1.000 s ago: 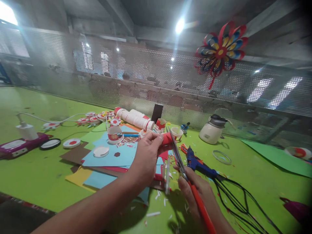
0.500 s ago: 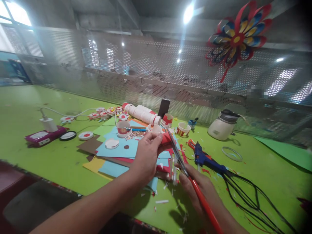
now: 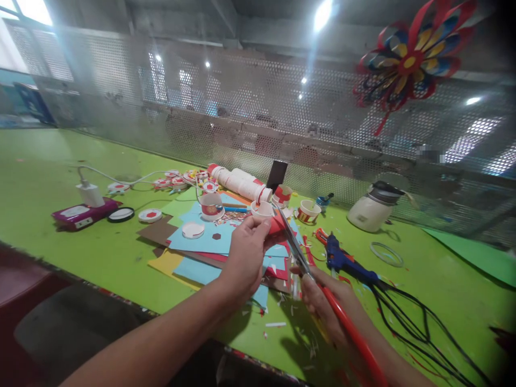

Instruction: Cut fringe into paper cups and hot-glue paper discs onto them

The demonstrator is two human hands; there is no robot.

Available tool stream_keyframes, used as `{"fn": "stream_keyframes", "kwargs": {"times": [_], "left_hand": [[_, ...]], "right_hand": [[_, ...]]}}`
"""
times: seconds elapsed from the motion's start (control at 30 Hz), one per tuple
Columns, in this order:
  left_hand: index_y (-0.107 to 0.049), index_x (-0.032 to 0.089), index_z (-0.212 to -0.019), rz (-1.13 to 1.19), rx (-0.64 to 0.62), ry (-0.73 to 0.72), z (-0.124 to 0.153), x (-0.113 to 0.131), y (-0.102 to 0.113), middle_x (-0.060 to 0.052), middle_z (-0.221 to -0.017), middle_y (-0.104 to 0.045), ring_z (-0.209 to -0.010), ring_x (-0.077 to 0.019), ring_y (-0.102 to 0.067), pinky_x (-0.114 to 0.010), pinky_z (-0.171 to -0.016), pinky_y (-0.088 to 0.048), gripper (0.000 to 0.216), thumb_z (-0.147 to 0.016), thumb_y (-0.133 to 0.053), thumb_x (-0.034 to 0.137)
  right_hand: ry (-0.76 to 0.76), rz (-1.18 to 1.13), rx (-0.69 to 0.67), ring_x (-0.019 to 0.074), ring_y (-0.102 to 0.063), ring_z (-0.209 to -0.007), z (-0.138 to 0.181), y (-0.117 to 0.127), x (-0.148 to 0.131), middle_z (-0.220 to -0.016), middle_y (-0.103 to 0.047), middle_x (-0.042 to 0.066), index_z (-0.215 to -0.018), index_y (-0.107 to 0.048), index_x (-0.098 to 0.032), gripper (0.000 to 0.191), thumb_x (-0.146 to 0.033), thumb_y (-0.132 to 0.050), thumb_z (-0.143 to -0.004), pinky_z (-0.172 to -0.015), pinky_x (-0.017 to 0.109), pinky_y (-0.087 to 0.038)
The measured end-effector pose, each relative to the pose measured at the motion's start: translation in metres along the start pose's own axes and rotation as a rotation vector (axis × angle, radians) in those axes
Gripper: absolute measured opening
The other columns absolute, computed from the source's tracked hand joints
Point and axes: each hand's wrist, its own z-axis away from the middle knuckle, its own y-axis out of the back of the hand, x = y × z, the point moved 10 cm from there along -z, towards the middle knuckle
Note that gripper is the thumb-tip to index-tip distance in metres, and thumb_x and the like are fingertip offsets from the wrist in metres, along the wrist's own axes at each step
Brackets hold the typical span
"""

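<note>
Between the thumb and fingers of my left hand (image 3: pixel 248 252) is a piece of red paper (image 3: pixel 277 226). My right hand (image 3: pixel 328 298) is closed round a pair of scissors (image 3: pixel 296 244) with red handles. The metal blades point up and away, alongside the right edge of the red paper; I cannot tell if they are cutting into it. Below my hands lies a stack of coloured paper (image 3: pixel 197 271). A white round lid (image 3: pixel 193 230) and a small dark hexagon (image 3: pixel 216 236) rest on the blue sheet.
Right of my hands lies a blue glue gun (image 3: pixel 350 263) with black cable. Farther back are paper cups (image 3: pixel 308 212), a row of white cups (image 3: pixel 242 184), a dark upright phone-like slab (image 3: pixel 277 174) and a beige jug (image 3: pixel 373 209). A purple power strip (image 3: pixel 85 214) is left.
The view has tilted and shifted slightly, so the table's things appear farther right. Both hands keep their holds on the red paper and the scissors, with little change between them.
</note>
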Motion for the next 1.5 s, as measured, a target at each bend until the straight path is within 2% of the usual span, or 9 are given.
{"fn": "stream_keyframes", "kwargs": {"times": [0.1,0.33,0.43,0.53,0.73,1.1,1.4,1.5], "left_hand": [[-0.051,0.014,-0.069,0.009,0.011,-0.004,-0.002,0.000,0.003,0.002,-0.065,-0.057,-0.065,-0.0107,-0.058,-0.035,-0.080,-0.049,0.013,-0.071,-0.062,0.018],[-0.049,0.014,-0.066,0.012,0.005,-0.028,-0.004,0.003,0.005,0.002,-0.066,-0.058,-0.064,-0.0108,-0.058,-0.036,-0.078,-0.049,0.015,-0.072,-0.062,0.020],[-0.050,0.014,-0.067,0.009,0.004,-0.031,-0.004,0.004,0.005,0.002,-0.065,-0.058,-0.063,-0.0112,-0.058,-0.036,-0.077,-0.050,0.014,-0.073,-0.062,0.019],[-0.050,0.014,-0.066,0.003,0.006,-0.024,-0.003,0.003,0.005,0.001,-0.065,-0.059,-0.064,-0.0116,-0.059,-0.037,-0.078,-0.050,0.014,-0.073,-0.061,0.019],[-0.049,0.013,-0.066,0.009,0.015,-0.023,-0.004,0.003,0.006,0.000,-0.065,-0.060,-0.063,-0.0112,-0.058,-0.037,-0.078,-0.050,0.014,-0.073,-0.061,0.017],[-0.048,0.012,-0.068,0.019,-0.018,-0.015,-0.002,0.005,0.003,-0.003,-0.070,-0.062,-0.066,-0.0123,-0.060,-0.040,-0.081,-0.050,0.013,-0.076,-0.058,0.016],[-0.049,0.013,-0.067,0.022,0.002,-0.016,-0.003,0.003,0.007,-0.002,-0.069,-0.061,-0.066,-0.0122,-0.060,-0.039,-0.082,-0.049,0.014,-0.074,-0.061,0.016],[-0.049,0.013,-0.068,0.024,0.014,-0.008,-0.002,0.002,0.008,-0.001,-0.067,-0.061,-0.064,-0.0121,-0.060,-0.039,-0.081,-0.049,0.013,-0.073,-0.061,0.016]], "right_hand": [[-0.020,0.004,0.006,0.0123,-0.046,-0.045,-0.001,-0.001,0.000,-0.054,-0.052,-0.003,-0.079,-0.065,-0.020,0.043,-0.055,-0.040,-0.084,-0.044,0.023,-0.037],[0.029,-0.010,0.042,0.0127,-0.047,-0.045,-0.004,-0.005,-0.008,-0.054,-0.054,-0.002,-0.082,-0.067,-0.020,0.039,-0.051,-0.043,-0.084,-0.045,0.023,-0.036],[0.036,0.008,0.068,0.0140,-0.053,-0.047,-0.005,-0.004,-0.009,-0.054,-0.058,-0.001,-0.083,-0.068,-0.021,0.039,-0.050,-0.043,-0.084,-0.046,0.023,-0.040],[0.049,0.003,0.081,0.0164,-0.062,-0.058,-0.005,-0.003,-0.011,-0.065,-0.067,0.000,-0.083,-0.068,-0.022,0.035,-0.047,-0.044,-0.084,-0.053,0.023,-0.047],[0.033,0.041,0.030,0.0186,-0.064,-0.065,-0.005,-0.005,-0.010,-0.071,-0.068,0.001,-0.087,-0.066,-0.021,0.033,-0.045,-0.044,-0.085,-0.056,0.024,-0.048],[0.062,0.024,0.034,0.0208,-0.066,-0.076,-0.004,-0.006,-0.009,-0.080,-0.071,0.002,-0.093,-0.067,-0.022,0.030,-0.042,-0.045,-0.085,-0.062,0.025,-0.049],[0.054,0.007,0.016,0.0211,-0.065,-0.081,-0.003,-0.007,-0.007,-0.084,-0.070,0.003,-0.093,-0.066,-0.023,0.031,-0.044,-0.045,-0.085,-0.066,0.025,-0.048],[0.028,0.022,0.006,0.0214,-0.065,-0.078,-0.003,-0.007,-0.005,-0.079,-0.069,0.003,-0.090,-0.066,-0.022,0.032,-0.045,-0.045,-0.085,-0.063,0.025,-0.048]]}}
